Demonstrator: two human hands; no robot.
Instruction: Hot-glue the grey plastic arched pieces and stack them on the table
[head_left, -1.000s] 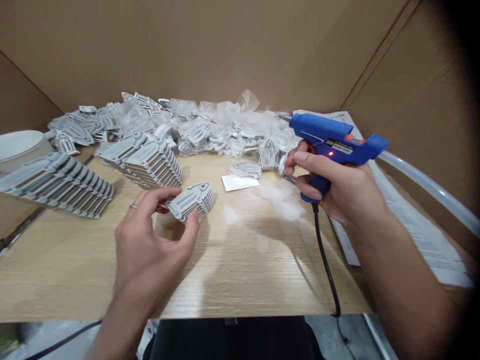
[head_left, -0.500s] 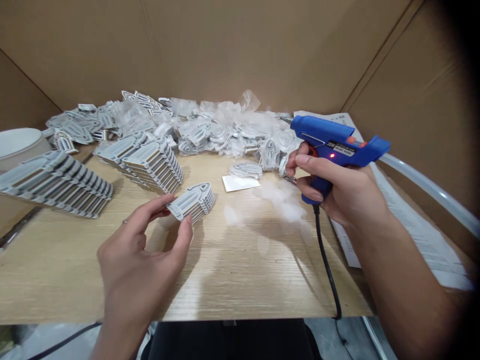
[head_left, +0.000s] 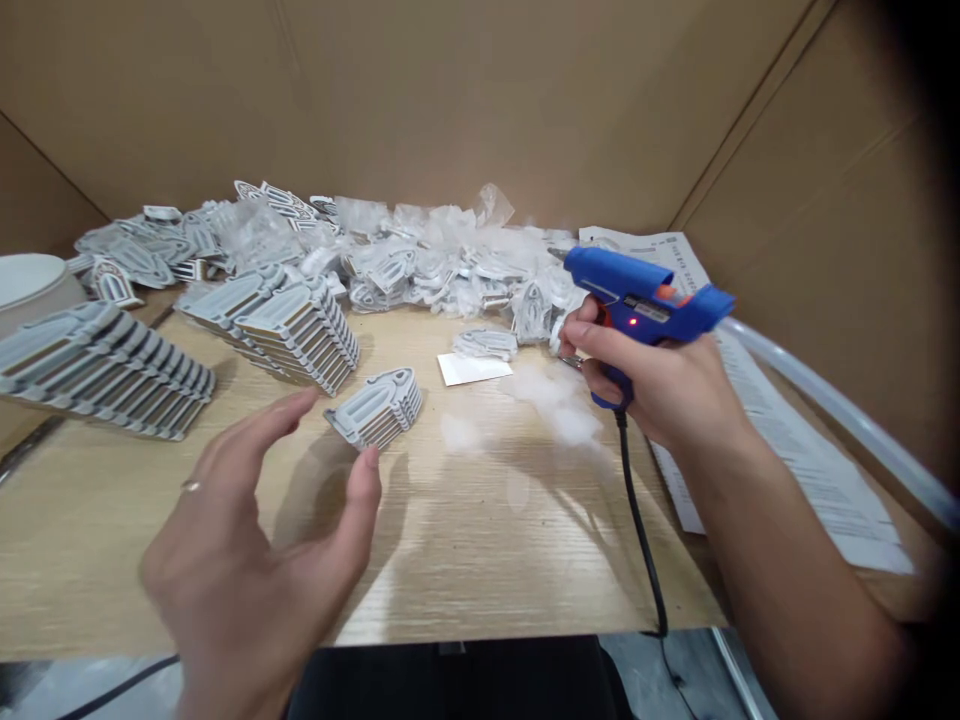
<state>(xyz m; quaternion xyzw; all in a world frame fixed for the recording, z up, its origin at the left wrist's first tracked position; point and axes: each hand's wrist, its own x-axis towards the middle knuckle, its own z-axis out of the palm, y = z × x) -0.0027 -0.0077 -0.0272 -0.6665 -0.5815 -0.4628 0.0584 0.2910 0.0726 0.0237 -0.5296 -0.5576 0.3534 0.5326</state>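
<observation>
My left hand point(head_left: 262, 520) is open, thumb and fingers spread, just in front of a small stack of grey-white arch-shaped pieces point(head_left: 379, 408) on the table. Nothing is between its fingers. My right hand point(head_left: 652, 375) is wrapped around the handle of a blue glue gun point(head_left: 645, 290) with a red light lit on its side. A clear hose-like glue stick point(head_left: 832, 410) trails from its back, and a black cord point(head_left: 637, 520) hangs from the handle. The gun's nozzle points left, above the heap of bagged pieces.
Two taller stacks, a left stack point(head_left: 105, 370) and a middle stack point(head_left: 296, 325), stand on the table's left side. Bagged pieces point(head_left: 420, 255) are heaped along the cardboard wall point(head_left: 420, 100). White fluff point(head_left: 562, 405), a white card point(head_left: 474, 368), printed sheets point(head_left: 810, 480) and a white tub point(head_left: 34, 280) lie around.
My left hand has let go of the small stack and drawn back toward me, its fingers spreading wider. In the picture, my right hand with the glue gun has shifted slightly left.
</observation>
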